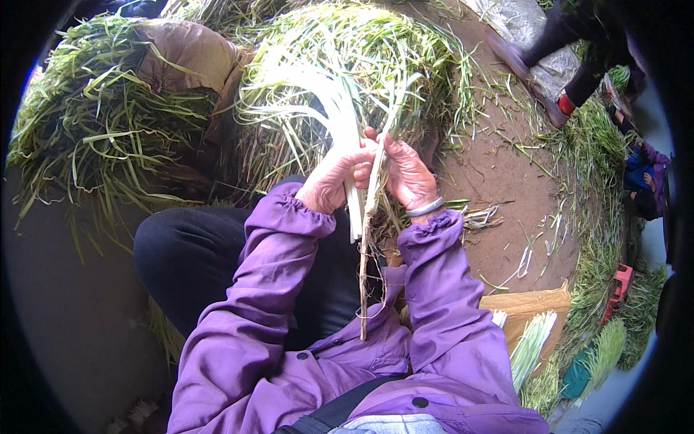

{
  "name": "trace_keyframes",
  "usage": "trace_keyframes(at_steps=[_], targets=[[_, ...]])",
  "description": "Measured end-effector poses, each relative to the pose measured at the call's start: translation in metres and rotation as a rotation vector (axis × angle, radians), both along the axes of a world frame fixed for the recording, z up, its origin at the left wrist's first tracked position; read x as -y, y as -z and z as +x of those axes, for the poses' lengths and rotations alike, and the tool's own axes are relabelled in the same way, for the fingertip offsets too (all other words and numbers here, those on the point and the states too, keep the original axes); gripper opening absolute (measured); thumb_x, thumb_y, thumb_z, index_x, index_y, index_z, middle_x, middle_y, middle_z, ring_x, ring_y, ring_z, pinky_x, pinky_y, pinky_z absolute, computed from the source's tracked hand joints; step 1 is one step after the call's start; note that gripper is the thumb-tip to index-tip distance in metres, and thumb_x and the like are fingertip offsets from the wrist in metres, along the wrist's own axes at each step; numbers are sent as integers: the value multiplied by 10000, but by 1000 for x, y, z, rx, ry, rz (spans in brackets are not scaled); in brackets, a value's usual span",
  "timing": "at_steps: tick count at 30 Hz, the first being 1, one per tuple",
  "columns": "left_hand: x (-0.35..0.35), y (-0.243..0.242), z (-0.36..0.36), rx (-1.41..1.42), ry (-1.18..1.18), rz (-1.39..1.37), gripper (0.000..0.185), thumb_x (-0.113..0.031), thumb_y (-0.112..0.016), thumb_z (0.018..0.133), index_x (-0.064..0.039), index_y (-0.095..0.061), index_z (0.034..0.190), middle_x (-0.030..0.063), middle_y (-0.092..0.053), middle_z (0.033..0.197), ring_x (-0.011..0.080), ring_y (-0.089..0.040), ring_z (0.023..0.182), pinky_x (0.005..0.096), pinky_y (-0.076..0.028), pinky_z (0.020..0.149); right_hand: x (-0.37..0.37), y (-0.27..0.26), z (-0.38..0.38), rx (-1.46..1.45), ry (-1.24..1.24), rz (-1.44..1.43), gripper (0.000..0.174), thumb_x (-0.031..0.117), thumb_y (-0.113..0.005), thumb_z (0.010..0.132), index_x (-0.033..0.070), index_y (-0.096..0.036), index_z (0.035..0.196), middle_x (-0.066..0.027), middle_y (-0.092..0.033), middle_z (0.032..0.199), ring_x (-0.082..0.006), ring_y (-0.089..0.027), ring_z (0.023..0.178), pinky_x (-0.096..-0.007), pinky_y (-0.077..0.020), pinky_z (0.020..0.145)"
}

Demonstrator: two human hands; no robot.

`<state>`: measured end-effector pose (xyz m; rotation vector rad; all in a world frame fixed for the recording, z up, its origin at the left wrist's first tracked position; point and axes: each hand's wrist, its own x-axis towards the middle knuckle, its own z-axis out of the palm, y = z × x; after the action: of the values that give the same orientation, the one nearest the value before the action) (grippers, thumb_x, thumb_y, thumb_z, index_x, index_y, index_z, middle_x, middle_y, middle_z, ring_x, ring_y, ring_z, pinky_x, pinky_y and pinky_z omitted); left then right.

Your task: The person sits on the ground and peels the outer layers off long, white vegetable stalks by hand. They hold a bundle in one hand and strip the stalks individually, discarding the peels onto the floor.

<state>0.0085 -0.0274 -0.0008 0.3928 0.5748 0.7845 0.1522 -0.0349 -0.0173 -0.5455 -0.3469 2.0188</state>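
Note:
My left hand [341, 173] grips a bundle of long leafy vegetable stalks [354, 217], with pale cut ends below and overexposed leaves fanning out above. Beside it, my right hand [409, 171], a pale bangle on its wrist, has its fingers on a single stalk [373, 198] with withered outer skin. A long brown root [364, 293] with thin strands hangs from that stalk over my lap. The fingertips of both hands meet around this stalk. Just beyond them rises a large heap of green leafy stalks [368, 49].
Another leafy pile [108, 119] lies left, against a tan sack [187, 54]. Trimmed bundles [534, 347] rest by a yellowish-brown sheet [531, 309] at right. Scraps litter the brown floor [504, 211]. A person's legs [580, 70] are at upper right, and a red plastic object [619, 287] lies farther down.

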Motion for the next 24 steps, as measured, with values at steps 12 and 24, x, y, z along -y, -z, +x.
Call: trace_keyframes(at_steps=[12,24], targets=[[1,-12,7,-364,-115,156,228,-242,-626,782,-75,-510,884,-61,-459,637,28,-383,472,171,-313,431,-3,-7,20,495,45,175,280,212,-609,809,11,-544,993,-34,-583,922,-86,-522,846,-227,-395,770],[-18,-17,-11,-118,-421,246,145,-164,-573,827,-50,-503,882,32,-554,800,33,-383,493,183,-337,459,71,65,136,1247,281,245,146,178,-595,814,47,-549,859,37,-494,721,-56,-427,656,-205,-364,588]])
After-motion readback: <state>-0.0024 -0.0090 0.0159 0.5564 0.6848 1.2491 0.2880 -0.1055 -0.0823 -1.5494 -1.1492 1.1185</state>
